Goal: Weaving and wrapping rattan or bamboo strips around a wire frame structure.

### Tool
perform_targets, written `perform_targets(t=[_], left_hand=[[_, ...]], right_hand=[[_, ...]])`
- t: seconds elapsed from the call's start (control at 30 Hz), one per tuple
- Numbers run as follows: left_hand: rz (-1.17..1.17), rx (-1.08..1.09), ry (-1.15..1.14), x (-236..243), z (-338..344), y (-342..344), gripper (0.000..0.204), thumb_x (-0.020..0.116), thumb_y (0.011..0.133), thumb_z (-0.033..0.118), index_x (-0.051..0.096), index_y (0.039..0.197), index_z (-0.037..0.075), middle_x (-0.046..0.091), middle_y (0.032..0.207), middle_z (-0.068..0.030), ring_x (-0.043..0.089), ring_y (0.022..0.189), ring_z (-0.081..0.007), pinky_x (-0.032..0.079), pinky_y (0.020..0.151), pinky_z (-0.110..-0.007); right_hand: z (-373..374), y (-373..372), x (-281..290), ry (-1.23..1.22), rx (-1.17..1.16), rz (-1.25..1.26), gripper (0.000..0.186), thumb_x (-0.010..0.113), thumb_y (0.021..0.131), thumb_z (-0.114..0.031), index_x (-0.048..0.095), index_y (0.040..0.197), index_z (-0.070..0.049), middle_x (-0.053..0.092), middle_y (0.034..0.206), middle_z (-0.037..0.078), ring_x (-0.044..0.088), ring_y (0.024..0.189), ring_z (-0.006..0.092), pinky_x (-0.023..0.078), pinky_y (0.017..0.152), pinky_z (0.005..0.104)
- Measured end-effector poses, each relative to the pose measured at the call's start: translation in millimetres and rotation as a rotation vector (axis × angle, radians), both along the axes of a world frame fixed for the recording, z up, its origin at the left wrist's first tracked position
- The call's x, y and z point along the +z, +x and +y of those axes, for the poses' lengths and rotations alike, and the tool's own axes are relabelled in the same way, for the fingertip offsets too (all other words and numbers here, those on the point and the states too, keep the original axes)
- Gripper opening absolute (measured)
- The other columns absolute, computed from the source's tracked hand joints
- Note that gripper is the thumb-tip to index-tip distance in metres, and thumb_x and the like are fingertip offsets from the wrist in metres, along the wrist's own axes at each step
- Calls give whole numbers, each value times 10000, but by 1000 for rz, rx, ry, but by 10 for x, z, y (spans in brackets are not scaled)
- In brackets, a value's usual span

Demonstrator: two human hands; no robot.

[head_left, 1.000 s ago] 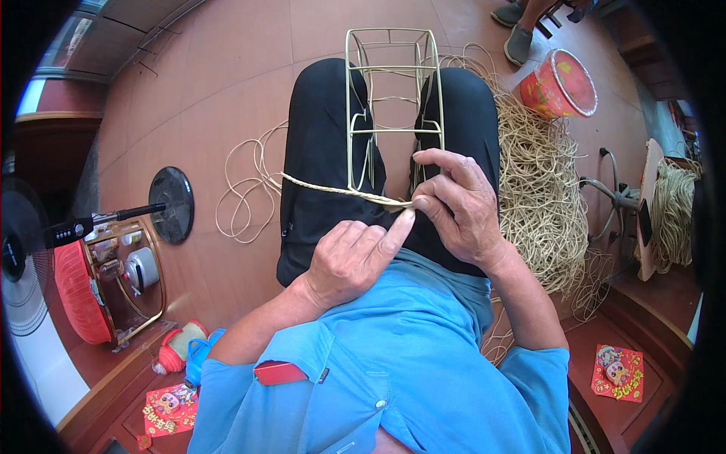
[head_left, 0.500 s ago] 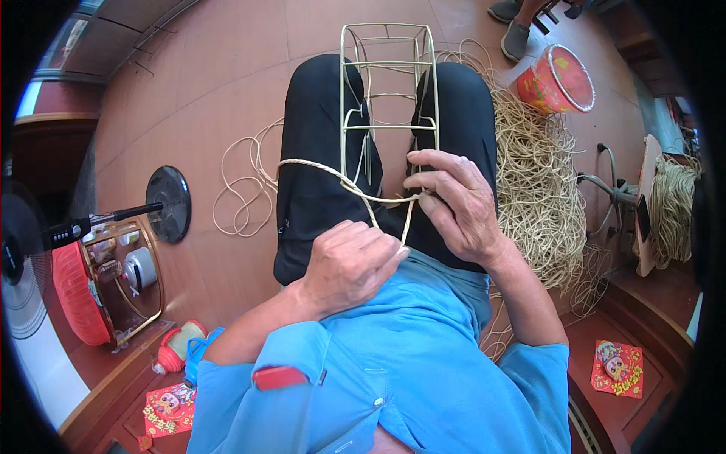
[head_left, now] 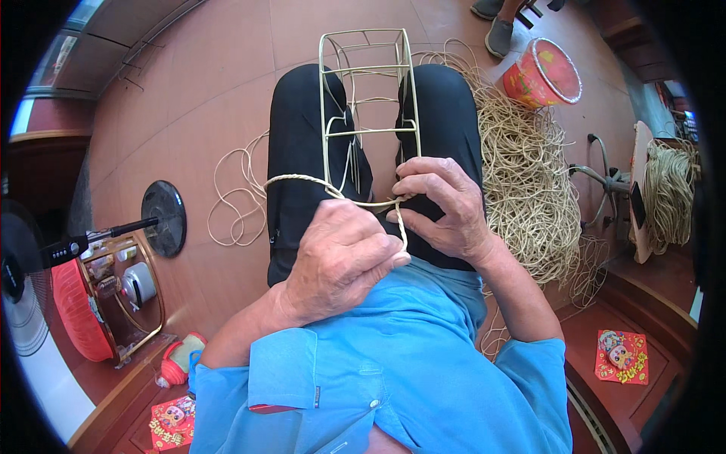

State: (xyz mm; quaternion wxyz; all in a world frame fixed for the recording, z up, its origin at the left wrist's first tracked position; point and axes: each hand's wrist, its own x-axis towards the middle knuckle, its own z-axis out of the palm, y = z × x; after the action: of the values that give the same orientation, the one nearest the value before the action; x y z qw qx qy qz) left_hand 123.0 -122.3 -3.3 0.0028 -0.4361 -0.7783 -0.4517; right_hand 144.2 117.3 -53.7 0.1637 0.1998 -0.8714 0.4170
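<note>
1. Pinching a twisted pale cord [head_left: 401, 227] between thumb and index finger of the left hand [head_left: 344, 261], with the other left fingers curled toward the palm
2. Gripping the same cord slightly farther off, between bent thumb and fingers of the right hand [head_left: 442, 204] (partly hidden there, so impossible to tell the exact contact)
3. Running the cord leftward from the right hand, past the near end of a wire frame [head_left: 370, 132] and over the left leg of the black trousers [head_left: 295, 159]
4. Having the wire frame between the thighs, mostly on the far side of both hands
5. Looking down, to the right, on a large heap of cord [head_left: 525, 181], with a red bucket [head_left: 522, 79] near its far end
6. Looking down, to the left, on loose loops [head_left: 234, 204] and a round black fan base [head_left: 164, 219]
</note>
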Motion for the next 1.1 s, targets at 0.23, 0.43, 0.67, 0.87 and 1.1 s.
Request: perform_targets(t=[0.23, 0.43, 0.67, 0.87, 1.1], left_hand=[[-126, -75, -27, -70, 116, 140, 135, 849, 950, 134, 740, 942, 56, 571, 754, -69, 581, 664, -257, 437, 620, -406], [-183, -96, -28, -165, 151, 189, 138, 837, 974, 138, 738, 940, 48, 591, 759, -78, 607, 676, -267, 471, 635, -409], [-261, -106, -9, -138, 154, 193, 134, 824, 991, 141, 759, 960, 27, 598, 753, -87, 615, 680, -270, 484, 646, -414], [-360, -91, -2, -25, 114, 115, 124, 809, 1007, 143, 805, 1001, 19, 641, 767, -89, 632, 694, -258, 490, 647, -398], [-358, -99, 10, 28, 164, 113, 103, 804, 1006, 121, 816, 1017, 20, 652, 766, -90, 642, 672, -244, 502, 615, -387]], right_hand=[[18, -21, 22, -122, 29, -106, 275, 956, 794, -143, 805, 1025, -138, 733, 1195, 51, 726, 1041, 271, 603, 883, 401], [104, -109, -1, -78, 94, -99, 261, 952, 795, -129, 770, 981, -105, 722, 1150, 54, 717, 1059, 253, 608, 862, 391], [147, -105, 21, -149, 148, -194, 261, 954, 809, -140, 750, 963, -84, 714, 1152, 68, 710, 1054, 257, 613, 871, 395], [187, -110, 6, -82, 184, -106, 319, 967, 807, -162, 768, 1042, -80, 726, 1215, 83, 719, 1122, 273, 624, 913, 398], [126, -49, -1, -168, 109, -197, 472, 970, 787, -153, 759, 1203, -81, 743, 1272, 88, 716, 1175, 303, 610, 983, 426]])
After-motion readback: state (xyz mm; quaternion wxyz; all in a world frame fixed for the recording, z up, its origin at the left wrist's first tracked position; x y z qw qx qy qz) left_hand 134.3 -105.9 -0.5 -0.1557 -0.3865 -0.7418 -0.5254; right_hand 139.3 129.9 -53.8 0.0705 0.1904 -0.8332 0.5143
